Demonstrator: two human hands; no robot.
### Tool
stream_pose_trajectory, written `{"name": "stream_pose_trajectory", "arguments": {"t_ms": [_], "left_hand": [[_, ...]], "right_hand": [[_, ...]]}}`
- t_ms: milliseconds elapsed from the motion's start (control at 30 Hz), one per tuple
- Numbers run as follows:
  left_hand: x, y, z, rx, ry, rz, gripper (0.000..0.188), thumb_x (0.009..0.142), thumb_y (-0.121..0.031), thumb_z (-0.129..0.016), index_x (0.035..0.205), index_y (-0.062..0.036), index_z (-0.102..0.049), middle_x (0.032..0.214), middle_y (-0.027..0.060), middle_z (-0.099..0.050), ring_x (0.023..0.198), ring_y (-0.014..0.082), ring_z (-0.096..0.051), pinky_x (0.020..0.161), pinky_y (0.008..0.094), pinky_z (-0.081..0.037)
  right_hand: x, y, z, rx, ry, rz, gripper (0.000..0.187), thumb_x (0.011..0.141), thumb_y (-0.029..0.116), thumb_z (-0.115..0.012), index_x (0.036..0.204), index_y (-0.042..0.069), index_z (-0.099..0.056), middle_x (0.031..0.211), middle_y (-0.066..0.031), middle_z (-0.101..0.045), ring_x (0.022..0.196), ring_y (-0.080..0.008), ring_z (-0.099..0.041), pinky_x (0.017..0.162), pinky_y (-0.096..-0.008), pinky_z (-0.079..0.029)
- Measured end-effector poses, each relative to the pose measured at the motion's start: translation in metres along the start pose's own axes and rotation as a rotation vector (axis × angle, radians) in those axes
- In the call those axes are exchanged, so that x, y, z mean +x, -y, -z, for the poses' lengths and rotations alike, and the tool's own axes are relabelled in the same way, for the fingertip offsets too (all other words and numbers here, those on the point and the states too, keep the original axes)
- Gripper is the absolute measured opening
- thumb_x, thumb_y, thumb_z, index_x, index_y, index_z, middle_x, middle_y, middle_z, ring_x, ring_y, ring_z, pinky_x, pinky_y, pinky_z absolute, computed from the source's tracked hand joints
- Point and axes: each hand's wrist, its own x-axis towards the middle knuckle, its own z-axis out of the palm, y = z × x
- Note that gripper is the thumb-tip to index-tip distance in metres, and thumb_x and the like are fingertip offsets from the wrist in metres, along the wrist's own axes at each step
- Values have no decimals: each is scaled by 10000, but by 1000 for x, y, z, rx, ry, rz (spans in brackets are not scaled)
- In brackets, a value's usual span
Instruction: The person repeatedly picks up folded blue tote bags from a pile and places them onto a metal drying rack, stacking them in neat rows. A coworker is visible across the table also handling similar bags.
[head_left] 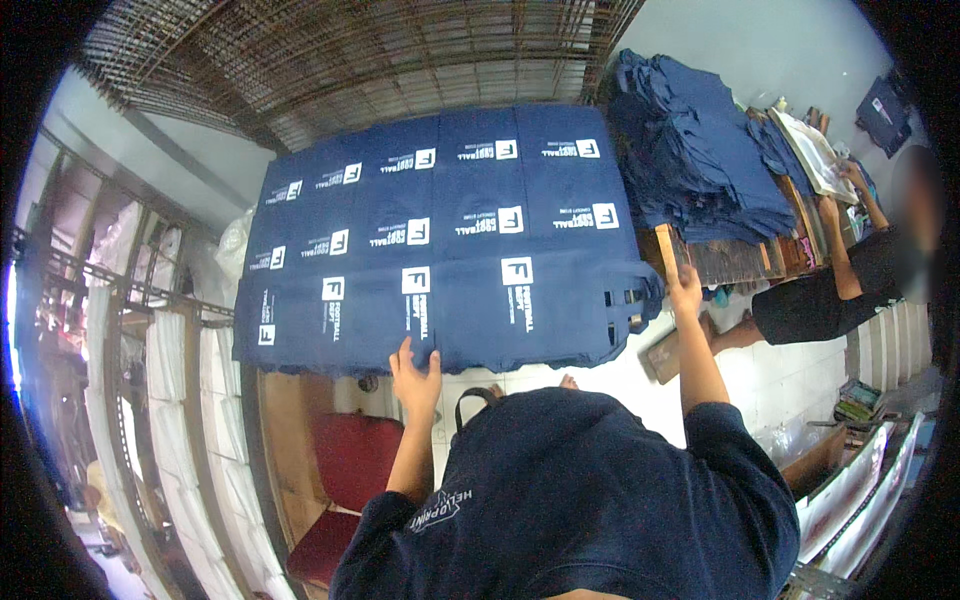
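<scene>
Dark blue cloth bags [465,240] with white square-and-lettering prints lie in overlapping rows across the table in front of me. My left hand [415,380] is at their near edge, fingers spread, with the fingertips on or just over the cloth; it holds nothing. Beyond the right end of the bags, my right hand [685,292] is closed around the lower part of a flat wooden bar [666,245]. Cut-out handle openings [628,298] show at the right edge of the bags, close to that hand.
A tall heap of dark blue cloth [695,150] sits on a wooden table at right. Beyond it, another person [850,270] handles a framed screen [815,150]. Wire racks [400,50] stand behind the bags. A red chair [355,460] is at lower left, beside white stacked sheets [180,400].
</scene>
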Motion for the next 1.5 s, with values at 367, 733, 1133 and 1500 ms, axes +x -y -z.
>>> {"name": "stream_pose_trajectory", "arguments": {"t_ms": [367, 733, 1133, 1500], "left_hand": [[214, -215, 80, -173, -302, -666, 492, 720, -260, -683, 1164, -118, -524, 1079, 77, -527, 1008, 278, -517, 846, 358, -448], [364, -434, 87, 348, -519, -1041, 612, 756, -353, -642, 1287, -163, -406, 1259, 84, -436, 1197, 249, -395, 970, 410, -352], [357, -460, 91, 304, -271, -803, 618, 744, -517, -596, 1204, -133, -442, 1084, 107, -572, 1068, 238, -521, 855, 440, -416], [303, -409, 73, 299, -577, -1011, 429, 820, -507, -499, 947, -101, -548, 861, 52, -585, 878, 226, -552, 667, 420, -419]], "right_hand": [[-77, -132, 105, -382, 125, -56, 547, 767, 251, -616, 1222, -3, -450, 1107, -230, -565, 1027, -361, -547, 898, -394, -415], [-144, -282, 159, -313, 26, -472, 428, 694, 212, -705, 1026, -20, -567, 930, -228, -620, 895, -345, -602, 795, -381, -467], [-201, -242, 191, -253, 17, -675, 412, 698, 159, -697, 1038, -23, -551, 737, -159, -623, 607, -205, -605, 531, -313, -474], [-125, -274, 144, -354, 150, -356, 390, 732, 150, -681, 1066, -4, -551, 779, -164, -618, 656, -218, -585, 590, -313, -465]]}}
